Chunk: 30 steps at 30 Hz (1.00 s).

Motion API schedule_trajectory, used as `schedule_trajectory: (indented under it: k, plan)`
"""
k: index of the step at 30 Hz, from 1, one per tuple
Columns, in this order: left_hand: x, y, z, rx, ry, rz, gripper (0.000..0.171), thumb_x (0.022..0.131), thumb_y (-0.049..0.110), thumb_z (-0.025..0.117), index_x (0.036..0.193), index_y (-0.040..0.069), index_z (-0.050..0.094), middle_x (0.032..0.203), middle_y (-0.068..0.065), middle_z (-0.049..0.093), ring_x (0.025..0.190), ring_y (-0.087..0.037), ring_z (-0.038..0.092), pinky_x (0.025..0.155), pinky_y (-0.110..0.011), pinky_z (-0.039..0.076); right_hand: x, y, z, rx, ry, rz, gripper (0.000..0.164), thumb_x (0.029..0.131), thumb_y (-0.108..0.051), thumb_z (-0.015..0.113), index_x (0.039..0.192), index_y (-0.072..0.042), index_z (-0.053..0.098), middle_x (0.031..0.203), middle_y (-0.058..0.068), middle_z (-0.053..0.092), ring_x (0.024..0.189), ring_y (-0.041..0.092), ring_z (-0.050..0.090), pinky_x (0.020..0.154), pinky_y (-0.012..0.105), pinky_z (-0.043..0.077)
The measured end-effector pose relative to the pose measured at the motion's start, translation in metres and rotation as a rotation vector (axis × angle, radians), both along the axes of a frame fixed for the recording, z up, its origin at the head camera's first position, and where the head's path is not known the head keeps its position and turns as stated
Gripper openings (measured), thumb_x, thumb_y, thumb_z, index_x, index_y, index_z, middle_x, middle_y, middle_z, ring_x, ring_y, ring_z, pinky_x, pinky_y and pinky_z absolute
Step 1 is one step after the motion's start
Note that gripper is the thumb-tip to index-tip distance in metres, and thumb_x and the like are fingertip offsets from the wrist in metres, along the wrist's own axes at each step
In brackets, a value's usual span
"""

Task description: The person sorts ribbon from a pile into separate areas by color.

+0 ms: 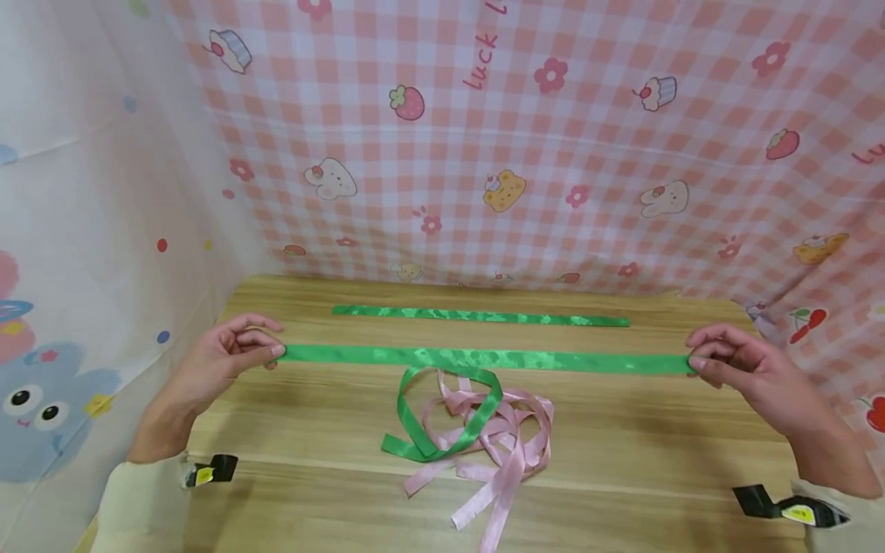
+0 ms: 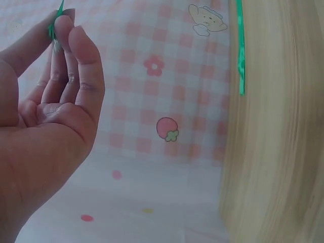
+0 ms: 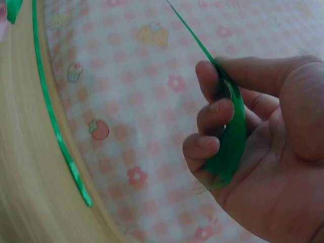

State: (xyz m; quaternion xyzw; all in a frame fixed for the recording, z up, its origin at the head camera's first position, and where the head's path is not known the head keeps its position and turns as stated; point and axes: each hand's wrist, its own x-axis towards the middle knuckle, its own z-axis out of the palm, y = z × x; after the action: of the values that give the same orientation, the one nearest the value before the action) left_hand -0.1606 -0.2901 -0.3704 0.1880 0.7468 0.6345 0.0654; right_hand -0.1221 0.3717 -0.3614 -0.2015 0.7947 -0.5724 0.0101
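Held ribbon [image 1: 484, 359]: in the head view, a green strip was stretched taut above the table [image 1: 297, 453], its 9 o'clock end pinched by the left hand [image 1: 231, 349], its 3 o'clock end by the right hand [image 1: 747, 369].
Laid ribbon [image 1: 484, 316]: at 12 o'clock of it, a second green strip was set flat, judged already straightened.
Green loop [image 1: 412, 422] and pink tangle [image 1: 513, 465]: at 6 o'clock, both were heaped together, judged not yet straightened.
Setting: the wood-grain top was backed at 12 o'clock by a pink checked cloth [image 1: 449, 153] and flanked at 9 o'clock by a white printed cloth [image 1: 104, 200].
Left wrist view: the ribbon's tip was gripped at 11 o'clock.
Right wrist view: a frayed tail was tucked among curled fingers; the laid ribbon was framed at 9 o'clock.
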Motion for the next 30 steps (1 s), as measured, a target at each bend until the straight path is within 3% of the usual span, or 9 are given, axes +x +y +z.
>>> schedule_trajectory:
  k: [3,11,13,15,18,21,23,30]
  plan:
    - [0.0,-0.001,0.0,0.013,-0.013,0.007,0.023,0.096,-0.005,0.059,0.114,0.01,0.061,0.089,0.004,0.073,0.076,-0.011,0.067,0.077,-0.022,0.054,-0.002,0.005,-0.008,-0.041,-0.009,-0.08,0.021,0.099,0.01,0.049,0.116,0.0,0.052,0.088,0.001,0.061,0.072,0.017,0.045,0.064,0.032,0.032]
    - [-0.009,-0.008,-0.016,0.127,-0.057,-0.056,0.027,0.098,-0.008,0.052,0.118,0.009,0.059,0.098,0.002,0.072,0.087,-0.012,0.07,0.084,-0.023,0.055,-0.01,0.019,-0.029,-0.221,0.001,-0.072,0.031,0.094,0.019,0.048,0.113,-0.003,0.057,0.095,-0.001,0.065,0.076,0.011,0.056,0.064,0.023,0.044]
    - [-0.013,-0.009,-0.023,0.136,-0.066,-0.023,0.026,0.098,-0.007,0.053,0.117,0.009,0.059,0.098,0.002,0.072,0.087,-0.012,0.07,0.083,-0.024,0.056,-0.013,0.022,-0.035,-0.243,-0.014,-0.064,0.032,0.094,0.02,0.048,0.112,-0.004,0.058,0.096,-0.001,0.066,0.078,0.009,0.059,0.065,0.021,0.046]
    - [-0.016,-0.009,-0.029,0.069,-0.083,0.049,0.021,0.099,-0.002,0.056,0.115,0.012,0.059,0.096,0.004,0.072,0.086,-0.01,0.07,0.08,-0.023,0.056,-0.015,0.026,-0.043,-0.249,-0.057,-0.039,0.029,0.095,0.018,0.047,0.111,-0.004,0.057,0.096,-0.002,0.066,0.079,0.009,0.061,0.067,0.021,0.047]
    - [-0.018,-0.009,-0.037,-0.113,-0.111,0.149,0.018,0.098,0.006,0.061,0.115,0.009,0.057,0.093,0.006,0.072,0.086,-0.012,0.07,0.079,-0.025,0.056,-0.018,0.031,-0.055,-0.176,-0.135,-0.002,0.023,0.097,0.013,0.049,0.109,-0.004,0.057,0.094,-0.002,0.066,0.08,0.011,0.063,0.069,0.022,0.051]
    - [-0.021,-0.009,-0.044,-0.269,-0.132,0.179,0.025,0.097,0.012,0.064,0.119,0.003,0.053,0.092,0.003,0.072,0.086,-0.015,0.07,0.08,-0.027,0.055,-0.019,0.032,-0.065,-0.055,-0.186,-0.01,0.016,0.098,0.007,0.053,0.106,-0.006,0.057,0.091,-0.002,0.066,0.079,0.013,0.064,0.07,0.024,0.053]
    - [-0.026,-0.008,-0.049,-0.266,-0.136,0.179,0.031,0.097,0.011,0.064,0.121,-0.003,0.051,0.092,0.001,0.072,0.087,-0.017,0.07,0.083,-0.03,0.056,-0.022,0.03,-0.07,0.016,-0.193,-0.043,0.014,0.098,0.004,0.056,0.106,-0.006,0.057,0.089,-0.003,0.066,0.078,0.012,0.064,0.071,0.024,0.054]
    - [-0.051,-0.002,-0.071,-0.213,-0.235,0.237,0.043,0.098,0.011,0.062,0.13,-0.011,0.045,0.088,0.007,0.063,0.091,-0.012,0.069,0.086,-0.031,0.057,-0.044,0.021,-0.083,0.144,-0.221,-0.156,0.012,0.1,-0.007,0.058,0.112,-0.008,0.054,0.091,-0.012,0.066,0.084,0.002,0.062,0.071,0.02,0.052]
